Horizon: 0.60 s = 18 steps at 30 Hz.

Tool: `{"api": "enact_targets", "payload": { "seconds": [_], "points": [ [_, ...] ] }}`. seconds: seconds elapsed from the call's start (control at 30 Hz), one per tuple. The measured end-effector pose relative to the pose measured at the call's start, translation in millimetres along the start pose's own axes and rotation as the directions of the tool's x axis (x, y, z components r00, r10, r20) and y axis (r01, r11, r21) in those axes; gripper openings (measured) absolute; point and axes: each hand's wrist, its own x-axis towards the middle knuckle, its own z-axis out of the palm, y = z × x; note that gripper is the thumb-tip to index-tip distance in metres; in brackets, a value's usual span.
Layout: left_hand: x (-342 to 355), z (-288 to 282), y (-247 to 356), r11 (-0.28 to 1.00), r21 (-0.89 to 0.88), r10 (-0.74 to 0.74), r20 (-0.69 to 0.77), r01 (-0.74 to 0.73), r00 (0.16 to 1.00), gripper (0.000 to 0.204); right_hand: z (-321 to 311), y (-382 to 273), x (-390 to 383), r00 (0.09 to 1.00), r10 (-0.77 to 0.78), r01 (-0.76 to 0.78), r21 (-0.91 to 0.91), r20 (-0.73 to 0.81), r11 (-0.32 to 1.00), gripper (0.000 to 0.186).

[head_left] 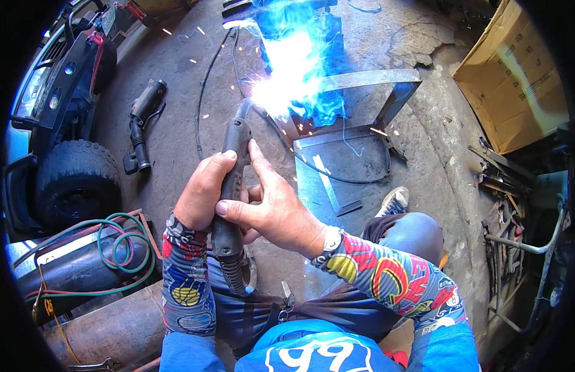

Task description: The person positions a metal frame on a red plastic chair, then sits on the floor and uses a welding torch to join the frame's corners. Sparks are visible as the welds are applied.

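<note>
The dark welding torch (233, 186) points toward 12 o'clock, and its tip meets the grey steel frame (387, 99) in a bright blue-white arc with sparks.

Floor (176, 136): grey concrete, stained and cracked, lit by daylight. Far left of the hands: dark vehicle (58, 93) with knobbly tyre (76, 180). Lower left: two rusty gas cylinders (107, 322), green and red hoses (123, 248) coiled on top. Upper right: open cardboard box (511, 93). Right: heap of scrap metal bars and bent tubing (511, 211). Upper left: black tool (142, 121) lying on the concrete.
</note>
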Motion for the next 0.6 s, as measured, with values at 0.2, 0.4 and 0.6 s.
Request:
{"api": "enact_targets", "payload": {
  "seconds": [0.2,0.4,0.6],
  "points": [
    [0.2,0.5,2.6,0.998,0.046,0.047,-0.013,-0.047,0.999,0.040,0.3,0.1,0.0,1.000,0.019,-0.020,0.038,0.014,0.999,0.118],
    [-1.3,1.5,3.3,0.999,0.023,0.034,0.009,-0.034,0.999,0.039,-1.1,-1.7,-0.4,0.998,-0.022,0.019,0.045,0.058,0.999,0.119],
    [-0.1,0.0,0.8,1.000,0.013,0.022,0.020,-0.023,1.000,0.038,0.8,-0.2,-0.6,1.000,0.002,-0.003,0.056,0.025,0.998,0.117]
  ]
}}
